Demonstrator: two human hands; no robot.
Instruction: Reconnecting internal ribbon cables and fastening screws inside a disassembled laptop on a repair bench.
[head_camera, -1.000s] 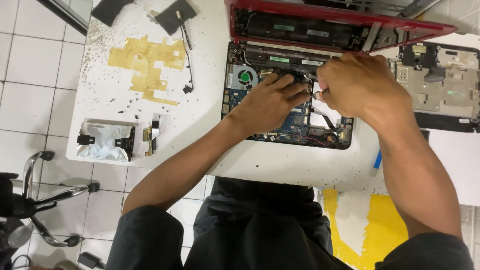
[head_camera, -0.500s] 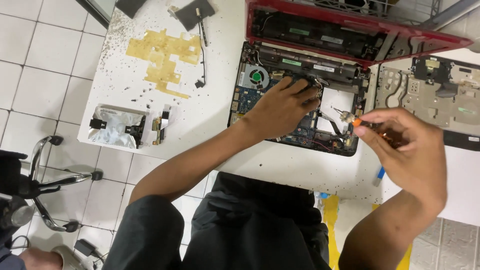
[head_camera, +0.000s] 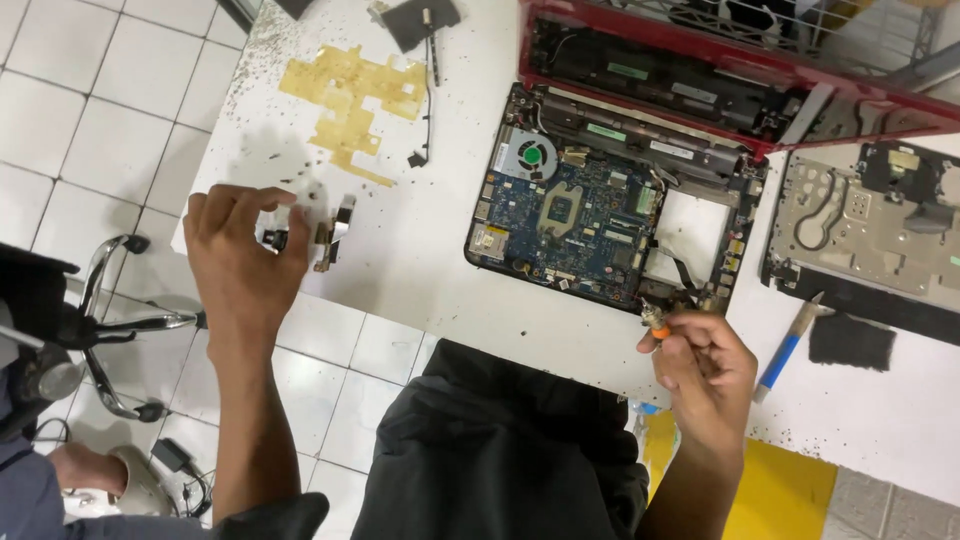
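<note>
A: Blue circuit board first: your opened laptop base (head_camera: 610, 205) sits on the white tabletop (head_camera: 420, 250), keyboard deck off, the motherboard (head_camera: 575, 215) bare, and the cooling fan (head_camera: 530, 155) at its upper left corner. That's your landmark. The red lid (head_camera: 720, 75) stands open just above it.

B: And your hands?

A: Your right hand (head_camera: 705, 365) is at the base's lower right corner, fingers curled tight around a small screwdriver with an orange collar (head_camera: 655, 322). Its tip points up toward the corner, probably because that's where the loose black cables and hinge hardware lie. Closed grip, holding the driver.

B: The left?

A: Your left hand (head_camera: 240, 265) is well to the left of the base, near the tabletop's edge, fingers bent and half spread over a small clear tray (head_camera: 300, 225) with bits of hardware in it. It looks placed there to keep small parts away from the board. I can't tell whether the fingertips pinch anything; they hide what's beneath.

B: What else is around the base?

A: To its right, the removed grey palm-rest panel (head_camera: 870, 225) lies face down, likely set aside for access. Below that panel, a blue-handled tool (head_camera: 785, 350) and a black pad (head_camera: 850, 342). Up and left of the base, yellowed tape residue (head_camera: 350, 100) stains the tabletop, with a thin black cable (head_camera: 428, 110) and a dark flat part (head_camera: 420, 18) beside it.
</note>
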